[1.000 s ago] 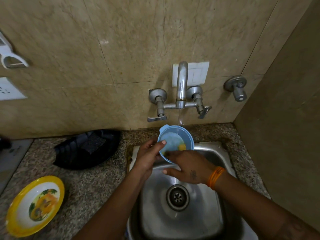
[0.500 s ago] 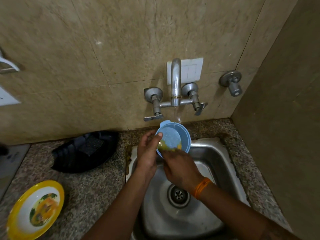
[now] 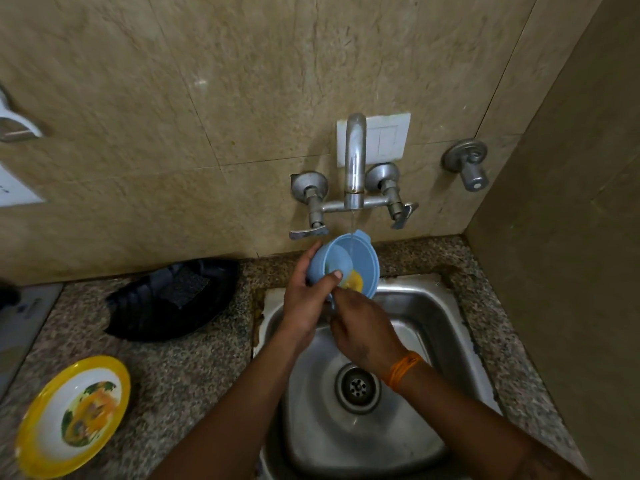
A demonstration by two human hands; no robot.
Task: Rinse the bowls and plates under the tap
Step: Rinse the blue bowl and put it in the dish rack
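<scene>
Sink (image 3: 408, 306) was brushed stainless steel, dull sheen. Tap (image 3: 355, 161) looked like metal too, matt grey, some tarnish. Blue bowl (image 3: 369, 268) was smooth plastic, slightly glossy, wet. Countertop (image 3: 194, 368) was speckled granite, polished. Wall tiles (image 3: 242, 81) were beige marble-look, satin. Yellow-rimmed plate (image 3: 33, 427) looked glossy.

Dim, warm, even light is falling across the scene, seemingly from above and behind the camera. Soft glare is glinting on the tap (image 3: 354, 161) and on the steel sink (image 3: 433, 317) below it. Far to the tap's left, the frame edges are bending and blurring. Shadows are staying faint; detail is looking slightly soft throughout.
</scene>
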